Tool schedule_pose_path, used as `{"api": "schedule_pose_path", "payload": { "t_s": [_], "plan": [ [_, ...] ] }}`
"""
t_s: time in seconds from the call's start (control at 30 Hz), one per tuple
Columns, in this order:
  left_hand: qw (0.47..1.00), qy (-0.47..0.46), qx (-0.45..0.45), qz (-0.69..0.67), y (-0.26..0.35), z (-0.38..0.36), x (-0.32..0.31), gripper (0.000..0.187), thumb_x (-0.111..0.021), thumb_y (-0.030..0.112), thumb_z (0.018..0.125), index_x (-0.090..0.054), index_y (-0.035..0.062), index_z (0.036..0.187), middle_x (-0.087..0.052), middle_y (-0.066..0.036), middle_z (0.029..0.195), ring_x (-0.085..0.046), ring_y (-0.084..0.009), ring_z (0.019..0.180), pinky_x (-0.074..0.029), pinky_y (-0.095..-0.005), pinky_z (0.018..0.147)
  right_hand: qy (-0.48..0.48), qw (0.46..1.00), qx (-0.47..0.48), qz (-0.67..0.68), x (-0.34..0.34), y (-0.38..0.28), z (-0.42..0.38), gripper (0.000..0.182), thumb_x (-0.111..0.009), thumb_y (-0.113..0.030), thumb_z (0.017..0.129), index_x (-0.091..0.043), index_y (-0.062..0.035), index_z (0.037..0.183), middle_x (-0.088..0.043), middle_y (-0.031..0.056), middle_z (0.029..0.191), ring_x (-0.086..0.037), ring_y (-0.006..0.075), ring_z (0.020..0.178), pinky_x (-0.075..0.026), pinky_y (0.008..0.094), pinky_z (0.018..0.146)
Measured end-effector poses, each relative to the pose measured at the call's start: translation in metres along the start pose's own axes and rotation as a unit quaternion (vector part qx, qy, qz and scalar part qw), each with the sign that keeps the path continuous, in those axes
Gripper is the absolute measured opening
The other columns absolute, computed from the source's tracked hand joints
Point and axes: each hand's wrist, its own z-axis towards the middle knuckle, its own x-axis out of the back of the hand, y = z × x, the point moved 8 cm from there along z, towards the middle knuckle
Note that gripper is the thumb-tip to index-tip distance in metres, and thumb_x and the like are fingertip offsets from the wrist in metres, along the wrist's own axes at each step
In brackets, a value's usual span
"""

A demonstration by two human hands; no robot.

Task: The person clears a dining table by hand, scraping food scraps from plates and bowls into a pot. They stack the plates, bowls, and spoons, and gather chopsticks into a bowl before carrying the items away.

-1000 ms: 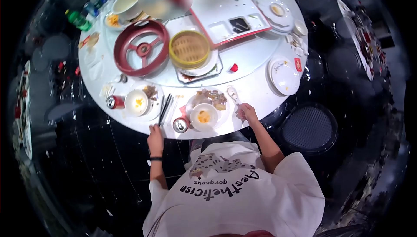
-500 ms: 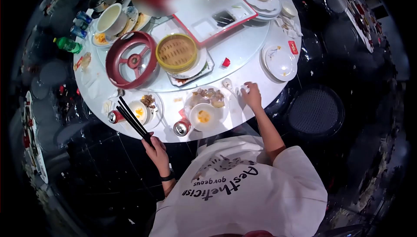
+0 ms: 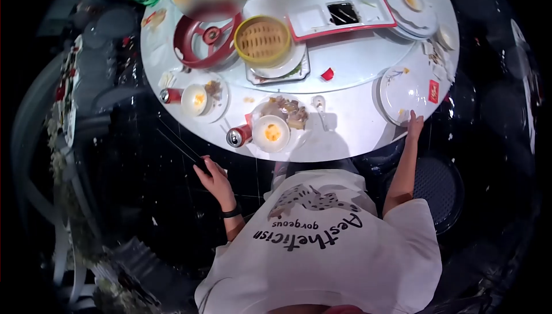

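The chopsticks (image 3: 179, 140) are held in the left hand (image 3: 217, 180), off the near edge of the table (image 3: 351, 138) and over dark floor; their long axis slants forward and left. The right hand (image 3: 415, 123) is at the near rim of the plates (image 3: 405, 92); I cannot tell whether it grips. A wide gap parts them from the spoon (image 3: 319, 106). Between the hands, a bowl (image 3: 271, 133) holds yellow scraps.
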Motion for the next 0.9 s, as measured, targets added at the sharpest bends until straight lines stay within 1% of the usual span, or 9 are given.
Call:
{"api": "schedule_pose_path", "payload": {
  "t_s": [0.1,0.13,0.17,0.23,0.3,0.5,0.6,0.67,0.9],
  "plan": [
    [0.999,0.019,0.010,0.036,-0.006,-0.027,-0.004,0.014,-0.052,0.020,0.096,-0.052,0.0068,0.100,-0.041,0.007,0.062,-0.030,0.0009,0.044,-0.021,-0.0157,0.039,-0.022,0.975,0.214,0.061,-0.018,-0.072,-0.058,0.038,-0.059,-0.024,0.087,-0.054,0.0001,0.116,-0.058,0.0140,0.104,-0.057,0.0214,0.089,-0.046,0.0314,0.073],
    [0.998,0.025,0.034,0.044,-0.017,-0.033,-0.002,0.014,-0.054,0.017,0.095,-0.056,0.0032,0.097,-0.050,0.005,0.065,-0.041,-0.0012,0.049,-0.031,-0.0170,0.043,-0.122,0.948,0.257,0.139,-0.037,-0.100,-0.099,0.034,-0.058,-0.022,0.088,-0.056,-0.0003,0.114,-0.060,0.0126,0.101,-0.058,0.0194,0.086,-0.047,0.0297,0.070],
    [0.997,0.030,0.013,0.072,-0.037,-0.037,0.003,0.014,-0.056,0.015,0.094,-0.058,0.0012,0.096,-0.055,0.003,0.068,-0.046,-0.0033,0.054,-0.037,-0.0190,0.049,-0.332,0.884,0.239,0.228,-0.066,-0.125,-0.163,0.031,-0.058,-0.021,0.088,-0.057,-0.0006,0.113,-0.061,0.0111,0.099,-0.059,0.0173,0.083,-0.049,0.0280,0.067],
    [0.991,-0.001,-0.008,0.132,-0.047,-0.048,0.000,0.015,-0.057,0.013,0.092,-0.060,-0.0006,0.098,-0.061,-0.001,0.075,-0.053,-0.0069,0.064,-0.042,-0.0212,0.058,-0.681,0.663,0.091,0.298,-0.074,-0.174,-0.325,0.033,-0.053,-0.034,0.092,-0.063,-0.0043,0.104,-0.065,0.0045,0.079,-0.060,0.0131,0.059,-0.048,0.0251,0.053],
    [0.980,-0.044,-0.031,0.193,-0.039,-0.056,-0.013,0.016,-0.058,0.011,0.091,-0.063,-0.0024,0.099,-0.067,-0.005,0.082,-0.061,-0.0105,0.074,-0.046,-0.0235,0.068,-0.740,0.661,0.113,0.061,-0.076,-0.185,-0.423,0.039,-0.062,-0.039,0.087,-0.062,-0.0020,0.100,-0.064,0.0070,0.072,-0.059,0.0123,0.049,-0.046,0.0259,0.044],
    [0.972,-0.077,-0.068,0.210,-0.016,-0.059,-0.031,0.014,-0.059,0.010,0.090,-0.062,-0.0024,0.094,-0.065,-0.008,0.074,-0.058,-0.0101,0.064,-0.045,-0.0256,0.059,-0.680,0.693,0.205,0.129,-0.123,-0.181,-0.462,0.031,-0.054,-0.020,0.086,-0.057,0.0097,0.093,-0.063,0.0152,0.064,-0.062,0.0223,0.048,-0.051,0.0326,0.047],
    [0.970,-0.116,-0.065,0.205,-0.032,-0.053,-0.031,0.014,-0.059,0.010,0.090,-0.062,-0.0024,0.096,-0.066,-0.013,0.076,-0.061,-0.0152,0.062,-0.046,-0.0279,0.059,-0.659,0.723,0.085,0.189,-0.067,-0.192,-0.401,0.027,-0.055,-0.020,0.088,-0.058,0.0053,0.095,-0.062,0.0100,0.065,-0.059,0.0161,0.048,-0.048,0.0277,0.046],
    [0.966,-0.127,-0.102,0.200,-0.032,-0.050,-0.037,0.017,-0.060,0.011,0.089,-0.062,-0.0052,0.093,-0.065,-0.020,0.076,-0.064,-0.0294,0.064,-0.046,-0.0337,0.057,-0.619,0.754,0.015,0.221,-0.040,-0.179,-0.344,0.024,-0.056,-0.020,0.089,-0.059,0.0023,0.096,-0.062,0.0081,0.068,-0.057,0.0137,0.049,-0.046,0.0248,0.045],
    [0.956,-0.185,-0.088,0.208,-0.014,-0.040,-0.071,0.019,-0.059,0.011,0.090,-0.062,-0.0055,0.097,-0.066,-0.013,0.076,-0.058,-0.0161,0.065,-0.045,-0.0299,0.060,-0.335,0.830,-0.145,0.422,0.029,-0.113,-0.112,0.018,-0.057,-0.020,0.086,-0.058,-0.0027,0.085,-0.059,0.0070,0.062,-0.052,0.0130,0.045,-0.043,0.0240,0.045]
  ]
}}
